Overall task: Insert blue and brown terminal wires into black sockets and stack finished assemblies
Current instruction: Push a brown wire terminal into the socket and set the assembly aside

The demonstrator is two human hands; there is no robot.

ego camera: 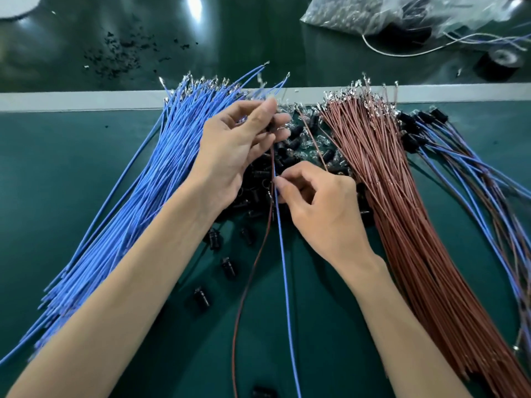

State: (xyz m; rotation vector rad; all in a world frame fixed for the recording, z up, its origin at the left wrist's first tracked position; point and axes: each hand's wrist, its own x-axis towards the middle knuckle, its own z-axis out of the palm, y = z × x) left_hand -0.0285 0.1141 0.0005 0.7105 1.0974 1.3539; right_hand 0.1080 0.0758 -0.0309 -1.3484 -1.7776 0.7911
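**Push the blue wire home in line with the socket**

The left grip [230,145] is closed in a pinch, thumb against fingertips, on what looks like a small black socket [270,128] that the fingers mostly hide. Just below it the right grip [319,202] is curled, nipping the blue wire [284,268] between thumb and finger. The brown wire [250,277] hangs beside it from the same socket and seems already seated.

The wire is thin and limp, so I would pinch close to the terminal to stop it buckling. Push along the socket's axis, feel for the catch, then tug each lead lightly.

Both wires are slim, round and smooth-skinned, trailing loosely toward the person. The stock wires end in bright crimped metal tips. The loose sockets [230,267] are short, dark, ribbed cylinders, heaped under both grips. The blue bundle [138,202] fans out left of the left grip and the brown bundle [402,202] right of the right grip. Finished assemblies [459,168] lie further right on the matte green table [57,168].
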